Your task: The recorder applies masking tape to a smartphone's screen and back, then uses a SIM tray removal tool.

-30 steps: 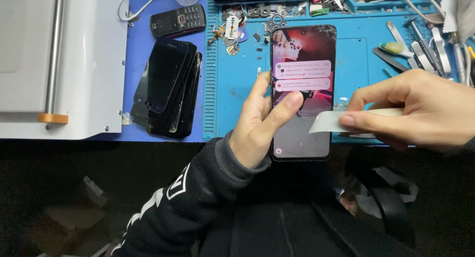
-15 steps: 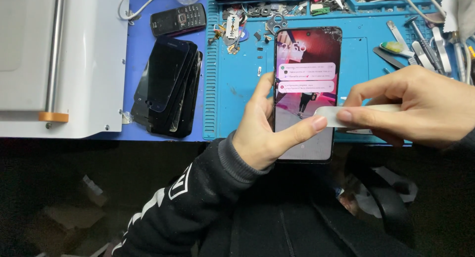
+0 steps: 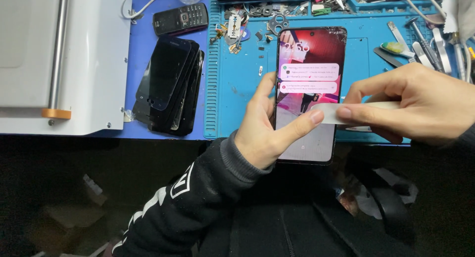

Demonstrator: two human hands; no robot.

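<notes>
My left hand (image 3: 267, 131) grips a lit smartphone (image 3: 309, 54) with a cracked top corner, holding it above the blue work mat (image 3: 237, 84). Its thumb lies across the lower part of the screen, and the thumb tip touches the end of a thin white plastic card (image 3: 329, 113). My right hand (image 3: 420, 108) pinches that card between thumb and fingers and holds it flat over the phone's right side. The screen shows pale message boxes on a pink picture.
A stack of dark phone screens (image 3: 170, 86) lies left of the mat, with a small keypad phone (image 3: 180, 18) behind it. A white machine (image 3: 59, 59) fills the left. Metal tools (image 3: 425, 42) and small parts (image 3: 247, 19) litter the mat's back and right.
The card has moved left onto the screen, and my left thumb has stretched out to meet its end. The phone has stayed in place.
</notes>
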